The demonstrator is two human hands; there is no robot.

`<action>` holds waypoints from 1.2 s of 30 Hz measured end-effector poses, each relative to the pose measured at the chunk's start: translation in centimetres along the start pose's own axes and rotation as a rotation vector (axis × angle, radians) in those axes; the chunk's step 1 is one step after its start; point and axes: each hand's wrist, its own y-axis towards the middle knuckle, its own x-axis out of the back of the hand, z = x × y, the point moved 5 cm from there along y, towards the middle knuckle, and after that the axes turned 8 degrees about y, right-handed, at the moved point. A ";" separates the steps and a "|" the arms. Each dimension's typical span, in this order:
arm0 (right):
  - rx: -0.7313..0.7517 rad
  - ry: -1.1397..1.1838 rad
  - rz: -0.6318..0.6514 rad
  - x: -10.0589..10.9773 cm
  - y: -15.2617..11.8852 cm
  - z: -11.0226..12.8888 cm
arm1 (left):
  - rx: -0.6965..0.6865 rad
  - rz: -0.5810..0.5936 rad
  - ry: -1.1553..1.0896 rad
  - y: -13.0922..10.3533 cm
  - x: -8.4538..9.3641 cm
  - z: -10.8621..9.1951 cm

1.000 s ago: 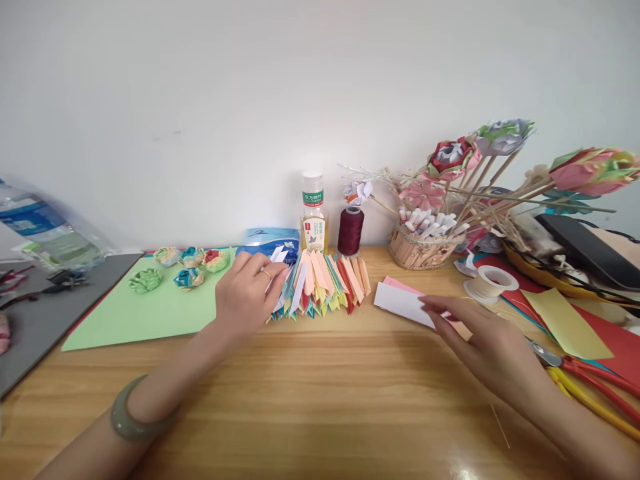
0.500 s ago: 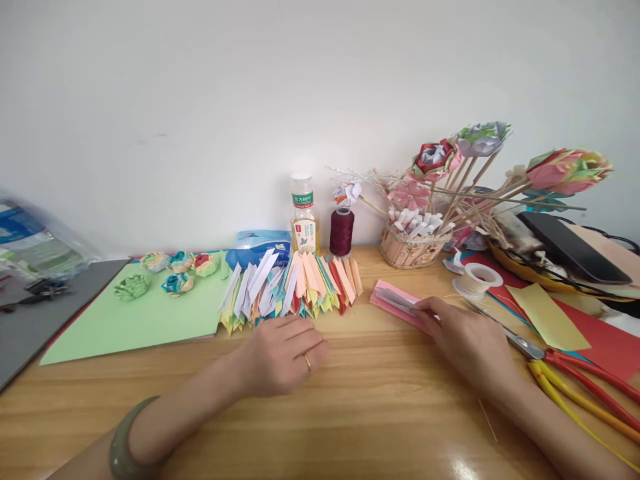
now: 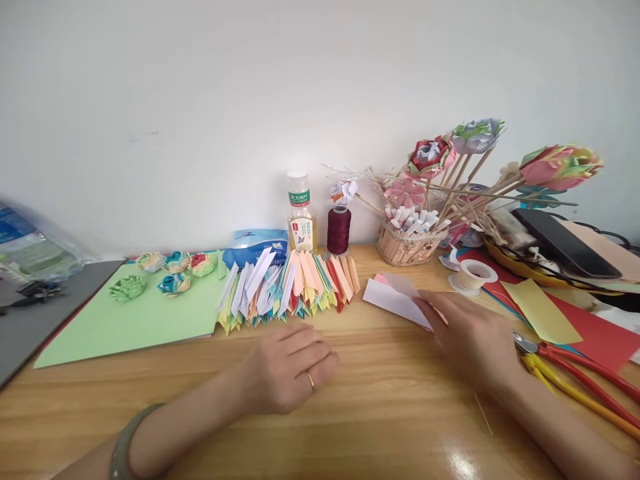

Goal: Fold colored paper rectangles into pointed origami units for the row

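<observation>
My right hand (image 3: 467, 337) is at the small pile of paper strips, blurred by motion. Its fingertips pinch a paper strip (image 3: 400, 285), pale pinkish and smeared, at the pile's right end. Just below that strip lies a pale lavender strip (image 3: 393, 303), with pink paper showing at its edges. My left hand (image 3: 293, 370) rests low over the table with fingers curled in and a gold ring on one; whatever is under the fingers is hidden. Directly beyond it stands a row of folded paper pieces (image 3: 280, 287) in several colours.
Green paper (image 3: 165, 327) at left bears several folded paper flowers (image 3: 174, 285). A bottle (image 3: 301, 220), a maroon thread spool (image 3: 339, 230) and a basket (image 3: 410, 245) of paper flowers line the wall. At right are a white spool (image 3: 473, 277) and red- and yellow-handled tools (image 3: 565, 360).
The right hand has shifted the strips at the pile: the lavender strip now shows broadly where pink paper framed it before. The left hand has moved slightly right. The view has shifted a little.
</observation>
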 end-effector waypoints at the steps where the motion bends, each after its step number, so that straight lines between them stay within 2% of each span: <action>1: 0.117 0.046 0.005 0.2 -0.4 1.4 | 0.008 -0.008 0.008 0.1 0.0 -0.4; 2: 0.349 0.111 -0.017 0.5 -1.0 3.6 | 0.035 -0.020 0.035 0.1 0.1 -0.8; 3: 0.518 0.138 -0.029 0.7 -1.6 5.4 | 0.086 0.022 0.082 0.1 -0.2 -1.1; 4: 0.619 0.155 -0.058 1.0 -2.1 6.9 | 0.175 0.062 0.089 0.0 -0.5 -1.2; 5: 0.707 0.188 -0.014 0.8 -2.5 8.2 | 0.235 0.125 0.072 -0.2 -1.0 -1.5; 7: 0.739 0.267 0.115 0.1 -2.5 9.7 | 0.271 0.161 0.075 -0.8 -1.7 -2.3; 11: 0.520 0.447 0.423 -1.3 -1.6 9.0 | 0.338 0.310 -0.072 -2.0 -3.0 -2.5; 14: 0.366 0.518 0.539 -1.5 -1.3 7.4 | 0.478 0.406 -0.249 -2.5 -3.2 -1.6; 18: 0.310 0.531 0.528 -1.3 -1.0 6.6 | 0.618 0.467 -0.419 -2.7 -3.0 -0.8; 22: 0.230 0.533 0.530 -1.7 -0.9 6.2 | 0.694 0.455 -0.485 -3.0 -3.0 -0.5; 30: 0.035 0.617 0.594 -2.6 -1.4 4.5 | 0.775 0.365 -0.529 -3.3 -3.6 0.2; 36: -0.034 0.664 0.613 -3.0 -1.1 4.4 | 0.739 0.291 -0.477 -3.4 -3.3 0.3</action>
